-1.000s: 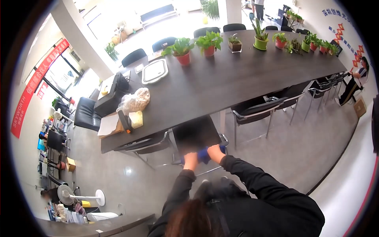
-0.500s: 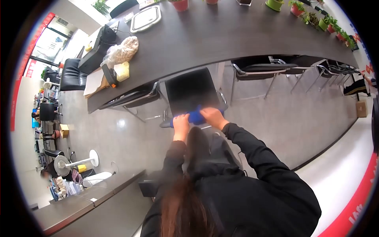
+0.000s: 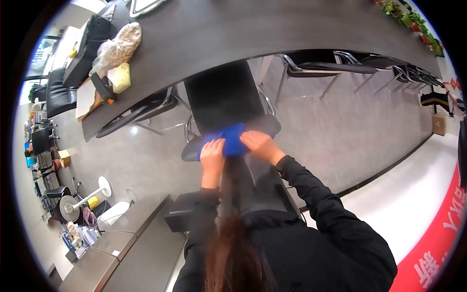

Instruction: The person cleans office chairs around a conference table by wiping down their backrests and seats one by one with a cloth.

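Two hands have their fingers clamped on a blue cloth (image 3: 231, 138), the left hand (image 3: 212, 155) at its left end and the right hand (image 3: 260, 145) at its right. Between the fingers, the cloth lies against the backrest of a black chair (image 3: 219, 95). Beyond them is the dark tabletop (image 3: 233, 31), with a plastic bag (image 3: 116, 48) and a yellow packet (image 3: 119, 78) farther left.

Blue cloth (image 3: 233, 141) matt; chair armrest (image 3: 267, 103) glossy metal (chrome-like).
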